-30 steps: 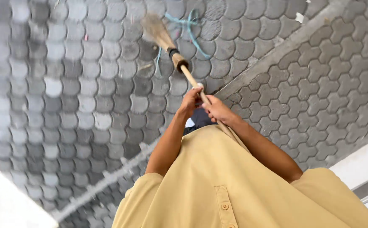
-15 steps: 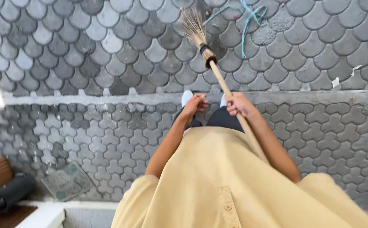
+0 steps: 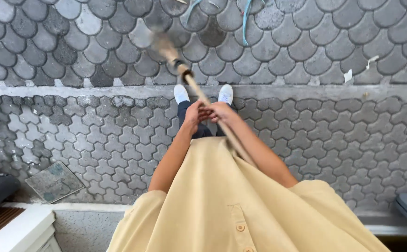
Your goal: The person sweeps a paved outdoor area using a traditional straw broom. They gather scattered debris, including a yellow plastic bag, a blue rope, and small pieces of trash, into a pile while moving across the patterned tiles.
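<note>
I am mid-sweep. Both hands are wrapped around the wooden handle of the broom [image 3: 199,95]: my left hand [image 3: 192,116] sits closed on the shaft, and my right hand [image 3: 220,112] grips it just beside, the two nearly touching. The handle runs from my right side up across my body, and the bristle head is out ahead of my white shoes [image 3: 181,93], blurred over the grey fish-scale paving [image 3: 306,56] just past the pale concrete strip [image 3: 73,91] I stand against. The blur makes me judge the stroke is in motion.

A few scraps of white litter [image 3: 348,74] lie to the right on the scale paving, and some blue string [image 3: 245,18] lies farther out near the top. Reaching either one would, I think, call for swinging the head to the right and drawing it across with the grip kept firm. A flat square tile [image 3: 54,182] lies on the interlocking pavers behind me to the left.
</note>
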